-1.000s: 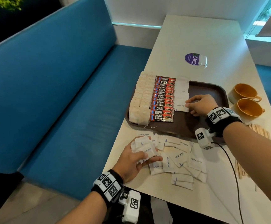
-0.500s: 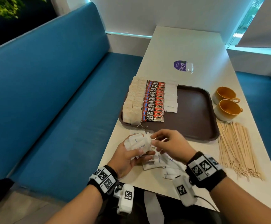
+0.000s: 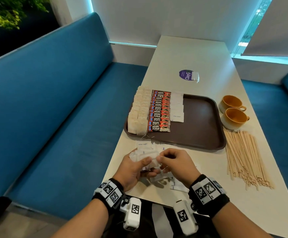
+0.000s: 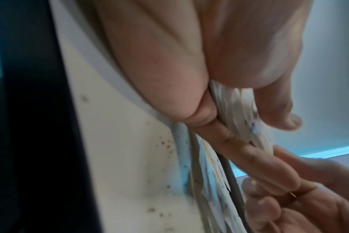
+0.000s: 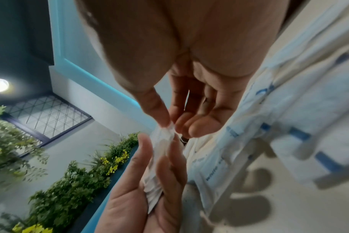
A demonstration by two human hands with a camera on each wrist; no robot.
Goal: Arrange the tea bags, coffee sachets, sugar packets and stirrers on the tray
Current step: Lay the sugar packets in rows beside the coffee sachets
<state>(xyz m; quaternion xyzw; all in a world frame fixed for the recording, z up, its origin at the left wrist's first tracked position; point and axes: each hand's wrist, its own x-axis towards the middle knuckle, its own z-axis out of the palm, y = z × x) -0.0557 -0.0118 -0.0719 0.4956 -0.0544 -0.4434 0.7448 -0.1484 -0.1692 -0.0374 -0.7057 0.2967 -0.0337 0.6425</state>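
White paper sugar packets (image 3: 145, 158) are held as a loose sheaf in the left hand (image 3: 134, 169), fingers and thumb curled round them, just in front of the near rim of the brown tray (image 3: 200, 121). The right hand (image 3: 177, 164) is pressed up against that sheaf, and one packet end is pinched between its thumb and fingertips (image 5: 165, 119) in the right wrist view.

On the tray, a column of tea bags (image 3: 139, 110) is laid along the left edge, coffee sachets (image 3: 160, 111) beside it, and a short column of placed sugar packets (image 3: 177, 107) next to those. The right part of the tray is bare. The wooden stirrers (image 3: 244, 158) are spread on the bench (image 3: 191, 54) beside the tray's right edge, and are judged not yet dealt with.

A slip is the likely fault: if one packet is drawn out while the sheaf is gripped loosely, neighbours may be dragged along and dropped onto the heap below. Two packets stuck together could also be taken as one, and the column on the tray would be set crooked.

How many packets are held cannot be counted. More loose packets under both hands are largely hidden. The left wrist view is blurred, and the packet edges there are hard to separate.
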